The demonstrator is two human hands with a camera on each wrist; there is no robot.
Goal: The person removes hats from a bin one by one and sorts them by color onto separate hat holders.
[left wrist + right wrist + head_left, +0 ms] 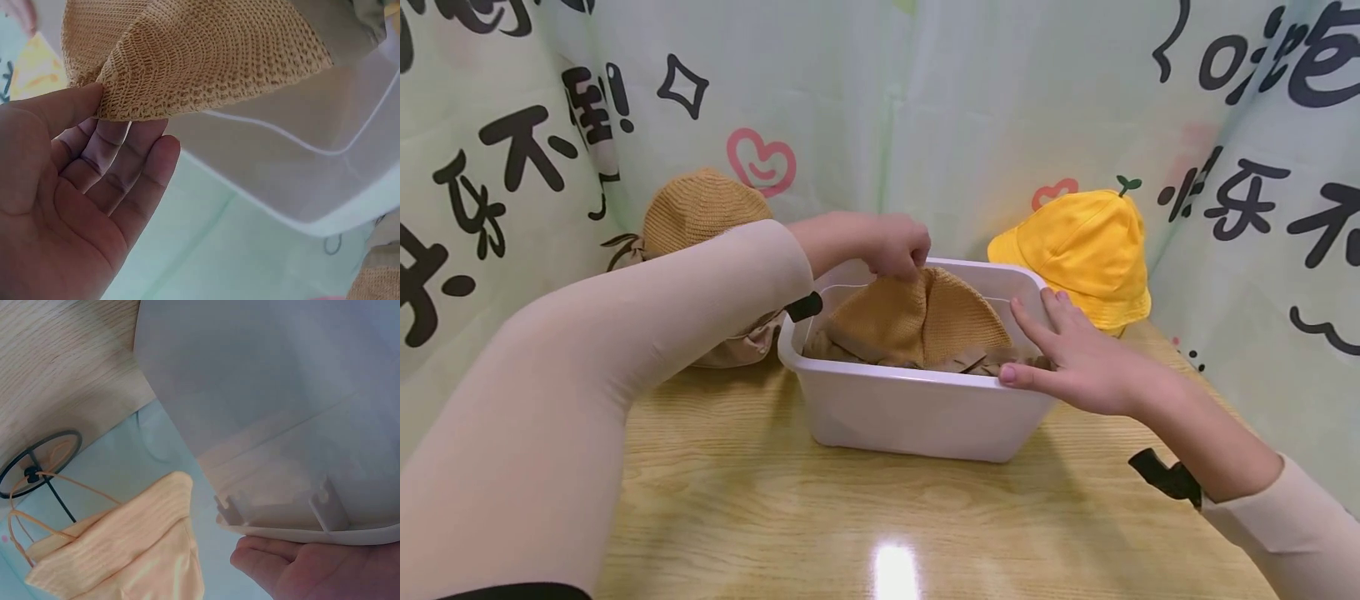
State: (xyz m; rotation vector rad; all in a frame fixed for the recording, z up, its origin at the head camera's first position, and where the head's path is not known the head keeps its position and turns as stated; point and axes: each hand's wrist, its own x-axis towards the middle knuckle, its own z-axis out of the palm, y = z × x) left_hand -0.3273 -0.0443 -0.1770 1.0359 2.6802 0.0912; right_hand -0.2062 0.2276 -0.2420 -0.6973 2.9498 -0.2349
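Observation:
A tan knitted hat with a darker fabric brim sits inside a white plastic bin on the table. My left hand pinches the top of its crown between thumb and fingers, at the bin's far side. In the left wrist view the thumb and fingers hold the knit by its edge. My right hand rests on the bin's right rim, fingers spread and straight. From below, the right wrist view shows the right hand against the rim's underside.
Behind the bin on the right, a yellow bucket hat with a small green sprout hangs on a stand. Another tan knitted hat with a ribbon stands at the left, partly behind my left arm. A printed curtain closes off the table's back.

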